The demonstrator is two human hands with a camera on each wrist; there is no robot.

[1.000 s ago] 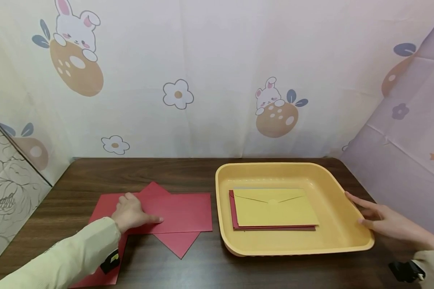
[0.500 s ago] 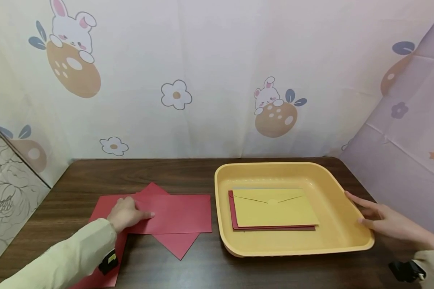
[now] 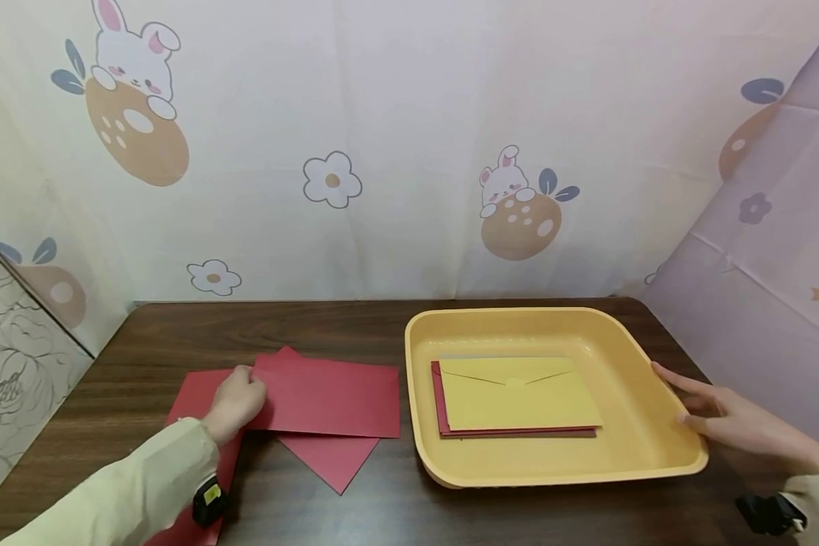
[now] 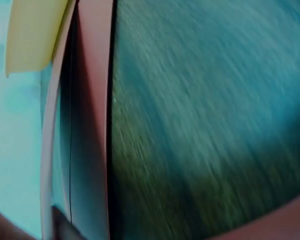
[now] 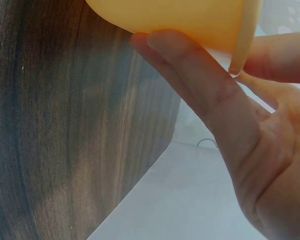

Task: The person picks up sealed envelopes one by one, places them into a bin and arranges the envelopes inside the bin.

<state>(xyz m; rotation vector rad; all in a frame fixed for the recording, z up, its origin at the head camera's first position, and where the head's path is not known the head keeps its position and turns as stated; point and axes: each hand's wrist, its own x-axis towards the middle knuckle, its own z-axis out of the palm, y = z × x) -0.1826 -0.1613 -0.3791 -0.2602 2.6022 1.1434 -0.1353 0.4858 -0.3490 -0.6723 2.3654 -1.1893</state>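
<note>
In the head view my left hand (image 3: 235, 402) pinches the left end of a red envelope (image 3: 334, 398), which is slightly raised at that end. Beneath it lies a second red envelope (image 3: 334, 462), turned cornerwise, and another red one (image 3: 198, 387) extends under my left forearm. The left wrist view shows red paper (image 4: 95, 55) edge-on; no fingers are clear there. My right hand (image 3: 730, 417) holds the right rim of a yellow plastic tray (image 3: 655, 462). In the right wrist view its fingers (image 5: 210, 85) lie against the tray's outer wall (image 5: 190, 20).
Inside the tray a yellow envelope (image 3: 519, 402) with its flap up lies on a small stack, with red edges (image 3: 440, 398) showing below. The dark wooden table (image 3: 341, 326) backs onto a curtain (image 3: 409, 114) printed with rabbits and flowers.
My left hand has slid left along the top red envelope and now pinches its left end, which has lifted and swung a little. The right hand and the tray have stayed in place.
</note>
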